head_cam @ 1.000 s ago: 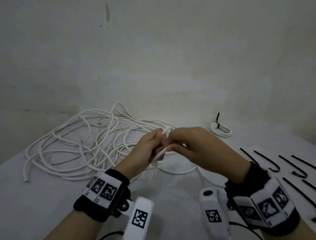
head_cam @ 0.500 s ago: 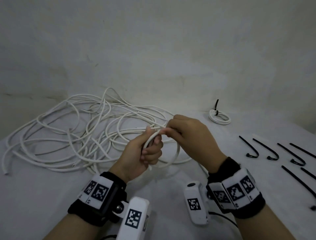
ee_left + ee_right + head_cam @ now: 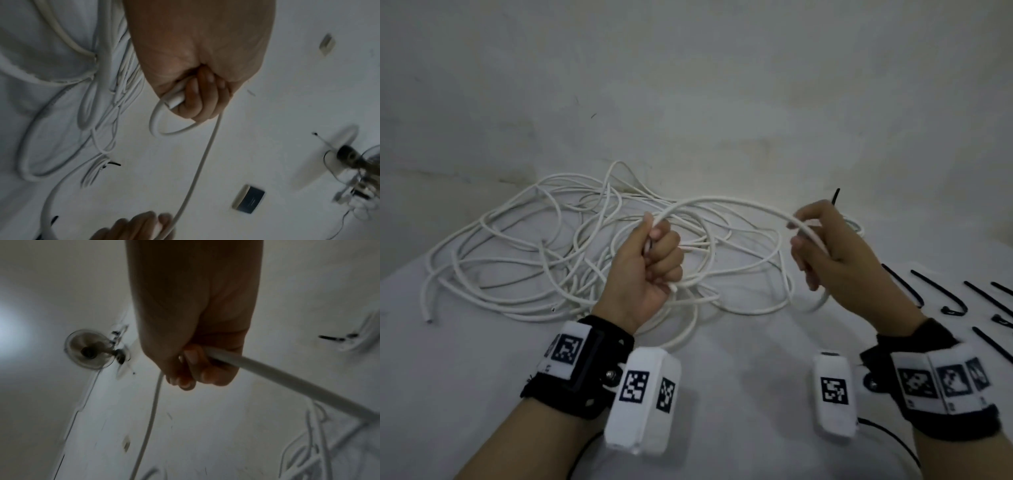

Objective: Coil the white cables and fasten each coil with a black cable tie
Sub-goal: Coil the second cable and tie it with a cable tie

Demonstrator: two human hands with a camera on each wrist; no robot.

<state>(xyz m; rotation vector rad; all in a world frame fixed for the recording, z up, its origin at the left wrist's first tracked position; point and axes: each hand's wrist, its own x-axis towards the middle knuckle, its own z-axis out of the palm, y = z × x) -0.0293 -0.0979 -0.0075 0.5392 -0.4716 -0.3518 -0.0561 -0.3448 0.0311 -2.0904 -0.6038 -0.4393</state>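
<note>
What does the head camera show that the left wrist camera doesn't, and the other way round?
Head only: the loose black cable ties lying on the table's right side.
Left wrist only: the cable's cut end poking from the left hand's curled fingers, plus a wall fan.
Both: the two hands gripping one white cable spanning between them, beside the tangled pile.

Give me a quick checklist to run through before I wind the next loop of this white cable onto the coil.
1. Left hand grips the started loops: ok.
2. Right hand holds the white cable running between the hands: ok.
3. Span between the hands free of kinks: ok, it arcs smoothly.
4. Cable trailing from the right hand free of the loose cable pile: cannot tell, strands overlap.
5. Black cable ties ready on the table to the right: ok.
6. How many loops the left hand holds: cannot tell, fingers cover them.
</note>
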